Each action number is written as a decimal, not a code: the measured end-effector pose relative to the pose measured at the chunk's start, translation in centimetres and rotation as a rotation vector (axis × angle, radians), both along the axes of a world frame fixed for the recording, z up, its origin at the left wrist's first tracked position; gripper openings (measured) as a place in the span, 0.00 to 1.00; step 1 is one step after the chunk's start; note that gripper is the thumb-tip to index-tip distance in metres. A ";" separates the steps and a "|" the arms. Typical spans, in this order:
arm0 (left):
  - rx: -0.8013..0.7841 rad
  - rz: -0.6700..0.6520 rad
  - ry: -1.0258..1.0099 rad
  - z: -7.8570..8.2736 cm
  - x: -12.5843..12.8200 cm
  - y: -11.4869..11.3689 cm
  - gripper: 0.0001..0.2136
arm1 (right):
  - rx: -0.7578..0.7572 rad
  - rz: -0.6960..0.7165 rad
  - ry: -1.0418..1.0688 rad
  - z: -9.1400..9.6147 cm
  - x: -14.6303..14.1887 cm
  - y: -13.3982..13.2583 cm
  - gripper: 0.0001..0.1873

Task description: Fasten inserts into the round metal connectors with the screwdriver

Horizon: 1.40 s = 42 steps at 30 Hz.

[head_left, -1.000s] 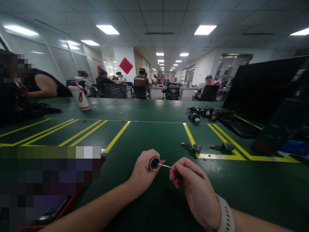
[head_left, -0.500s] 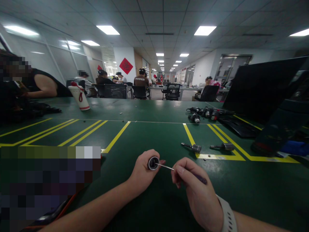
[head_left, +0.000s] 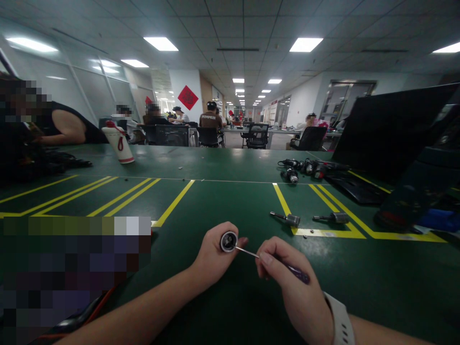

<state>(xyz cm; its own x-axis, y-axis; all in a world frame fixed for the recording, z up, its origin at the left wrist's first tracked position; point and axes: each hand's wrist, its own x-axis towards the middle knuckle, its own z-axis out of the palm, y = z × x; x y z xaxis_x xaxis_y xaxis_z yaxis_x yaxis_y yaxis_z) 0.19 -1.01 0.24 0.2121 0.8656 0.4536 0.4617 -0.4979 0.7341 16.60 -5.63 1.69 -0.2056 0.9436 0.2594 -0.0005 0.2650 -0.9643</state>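
My left hand (head_left: 214,251) is closed around a dark cylindrical part (head_left: 229,242), its round open end with a bright metal rim turned towards me. In my right hand (head_left: 287,273) is a slim screwdriver (head_left: 297,273) with a purple handle, gripped between thumb and fingers. Its thin shaft points left, and the tip lies at the right edge of the part's rim. Beyond my right hand lie a metal cylinder with a thin shaft (head_left: 293,220) and a second such cylinder (head_left: 339,218). Two small nut-like pieces sit near them, one a dark nut (head_left: 312,231).
Yellow tape lines (head_left: 176,203) mark the green table (head_left: 233,206). Several black and silver parts (head_left: 293,176) lie at the back right, near a dark monitor (head_left: 391,127) and a dark bottle (head_left: 406,191). A white cup (head_left: 120,143) stands at the back left, near a person (head_left: 72,122).
The screwdriver tip has moved from inside the part's open end to its right rim. My right hand has shifted slightly down and right; my left hand stays put.
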 end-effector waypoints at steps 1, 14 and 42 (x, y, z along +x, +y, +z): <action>0.000 0.007 -0.002 0.0 0.0 0.0 0.09 | 0.008 -0.005 0.024 -0.2 0.0 0.0 0.12; 0.036 -0.010 0.080 0.1 0.1 -0.2 0.09 | -0.025 0.014 0.028 -0.1 -0.4 -0.1 0.12; -0.047 -0.044 0.014 -0.1 0.0 0.1 0.09 | -0.199 0.090 0.315 -0.7 -0.6 0.4 0.09</action>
